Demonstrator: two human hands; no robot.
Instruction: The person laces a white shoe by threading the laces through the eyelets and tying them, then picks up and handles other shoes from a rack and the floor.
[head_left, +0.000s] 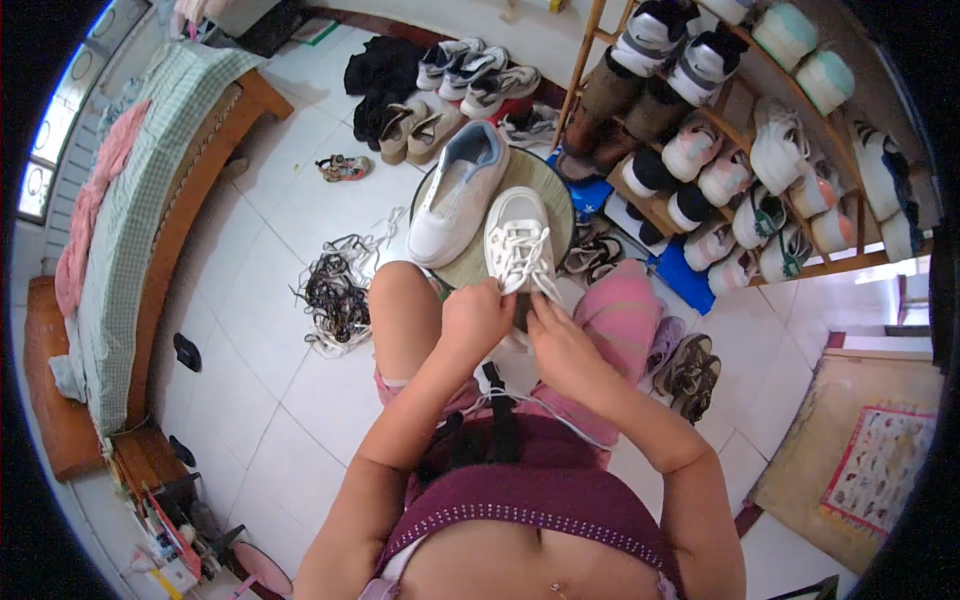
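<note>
A white sneaker (525, 240) with white laces (526, 255) threaded in its eyelets rests toe-away at the near right of a small round stool (551, 180). My left hand (478, 319) pinches the shoe's near end, beside the tongue and laces. On the other side of that opening, my right hand (566, 345) holds the shoe with bent fingers, near a loose lace end. Whether either hand also grips a lace is hidden by the fingers. Left of this shoe, a larger white shoe without laces (457, 199) stands on the stool, touching neither hand.
Tangled black and white shoelaces (341, 289) lie on the tiled floor, left of my knee. A wooden shoe rack (739, 127) full of sneakers rises at right. Several pairs of shoes (480, 71) stand behind the stool. A wooden bed (187, 187) runs along the left.
</note>
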